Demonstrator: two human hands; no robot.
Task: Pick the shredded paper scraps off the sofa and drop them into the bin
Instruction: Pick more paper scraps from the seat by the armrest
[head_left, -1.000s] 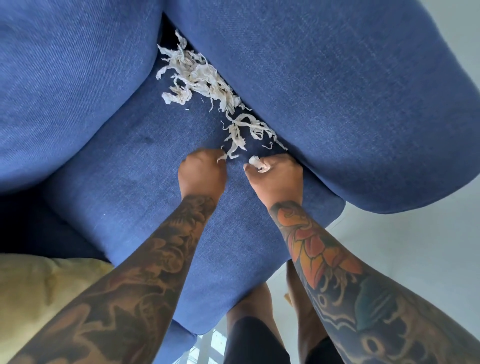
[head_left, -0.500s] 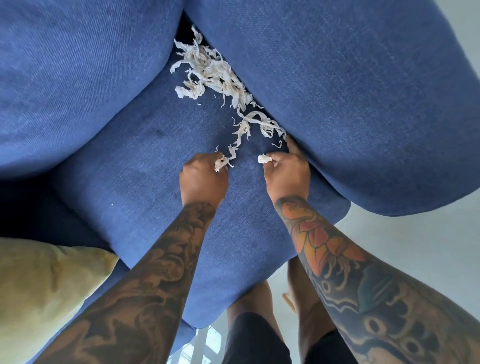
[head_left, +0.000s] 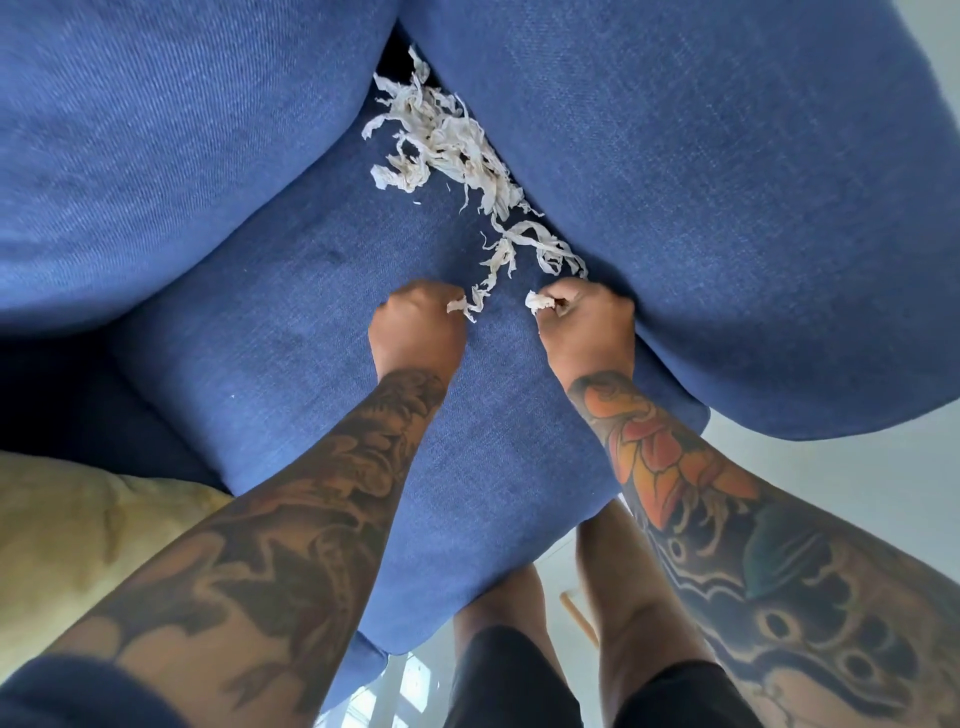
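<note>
Left hand (head_left: 417, 326) grip clamped on paper scraps (head_left: 457, 150); right hand (head_left: 587, 325) likewise; rest strewn along sofa (head_left: 291, 332) seat crease.

The fingertips of the left hand (head_left: 418, 332) and right hand (head_left: 587, 327) curl under and are hidden. The white shredded paper scraps (head_left: 457, 150) run into the dark gap between cushions of the blue fabric sofa (head_left: 291, 364), their far end unseen. The yellow cushion (head_left: 78, 525) is cut by the left edge.
</note>
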